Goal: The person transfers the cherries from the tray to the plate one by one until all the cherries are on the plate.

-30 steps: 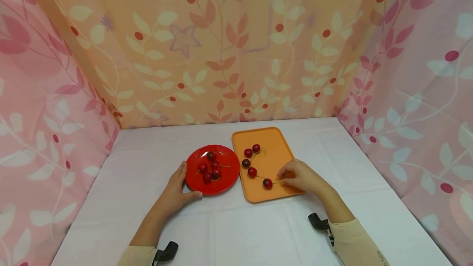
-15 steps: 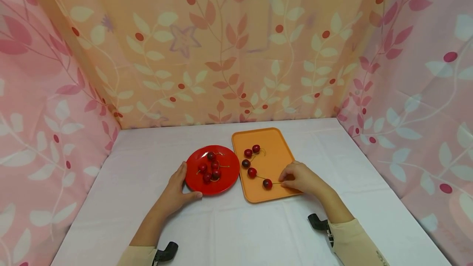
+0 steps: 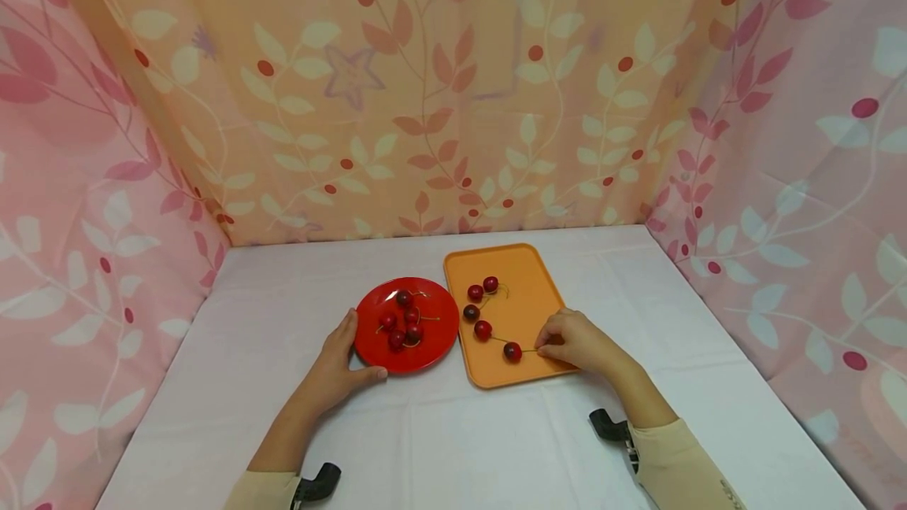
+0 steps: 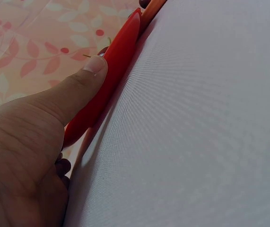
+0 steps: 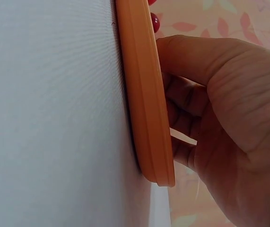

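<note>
Cream sleeves (image 3: 680, 459), black wrist mounts (image 3: 609, 425)

Head view bright, even, soft light, warm through the cloth walls; source probably overhead, can't confirm. Shadows faint, a thin one under the left hand (image 3: 333, 372) by the plate (image 3: 439, 337). No glare. Centre sharp, slight wide-angle stretch at the edges. Left wrist view dimmer, hand (image 4: 26, 146) close, dark and soft; tabletop (image 4: 205, 132) shows weave moiré. Right wrist view: tray (image 5: 146, 109) rim fairly sharp, hand (image 5: 229, 123) shaded underneath, background cloth blurred.
</note>
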Tool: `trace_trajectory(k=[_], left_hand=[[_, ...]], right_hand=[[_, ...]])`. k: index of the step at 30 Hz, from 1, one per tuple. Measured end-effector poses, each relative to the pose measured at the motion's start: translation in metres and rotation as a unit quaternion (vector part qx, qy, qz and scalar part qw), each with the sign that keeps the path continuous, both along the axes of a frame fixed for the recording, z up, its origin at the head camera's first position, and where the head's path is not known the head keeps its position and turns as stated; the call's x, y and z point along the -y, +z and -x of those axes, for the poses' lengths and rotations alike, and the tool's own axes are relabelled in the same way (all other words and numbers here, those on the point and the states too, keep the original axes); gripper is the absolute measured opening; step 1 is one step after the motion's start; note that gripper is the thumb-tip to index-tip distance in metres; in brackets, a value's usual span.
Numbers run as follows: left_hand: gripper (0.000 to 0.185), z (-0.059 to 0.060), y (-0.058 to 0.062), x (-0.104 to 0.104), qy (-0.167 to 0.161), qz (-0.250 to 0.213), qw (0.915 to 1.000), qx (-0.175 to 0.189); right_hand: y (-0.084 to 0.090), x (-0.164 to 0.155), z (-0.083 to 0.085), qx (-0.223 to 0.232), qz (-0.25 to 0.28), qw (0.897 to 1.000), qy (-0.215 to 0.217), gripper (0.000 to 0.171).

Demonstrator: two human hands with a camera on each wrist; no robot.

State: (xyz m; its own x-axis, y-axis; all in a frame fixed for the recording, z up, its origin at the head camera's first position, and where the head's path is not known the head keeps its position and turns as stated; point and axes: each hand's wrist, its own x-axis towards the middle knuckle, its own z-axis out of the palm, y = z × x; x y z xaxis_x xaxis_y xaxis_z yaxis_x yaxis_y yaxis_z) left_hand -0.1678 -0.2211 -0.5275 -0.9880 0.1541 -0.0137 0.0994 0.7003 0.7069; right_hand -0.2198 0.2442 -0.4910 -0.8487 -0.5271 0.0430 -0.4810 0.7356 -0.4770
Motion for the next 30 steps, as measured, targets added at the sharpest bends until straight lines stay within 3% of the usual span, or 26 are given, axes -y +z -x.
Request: trace_trajectory(k=[15,22,30], left_hand=[[0.130,0.000,0.001,0.000,-0.006,-0.004,1.0000,-0.005],[0.129,0.001,0.001,0.001,-0.006,0.000,1.0000,-0.001],[0.129,0.001,-0.002,0.002,-0.007,-0.006,1.0000,-0.003]], right_hand=[[-0.005,0.001,0.002,-0.020,-0.001,1.000,-0.007,0.011],[0.002,0.005,0.000,-0.023,0.035,0.999,-0.031,0.016],[0.008,0.008,0.003,-0.053,0.072,0.996,-0.018,0.011]])
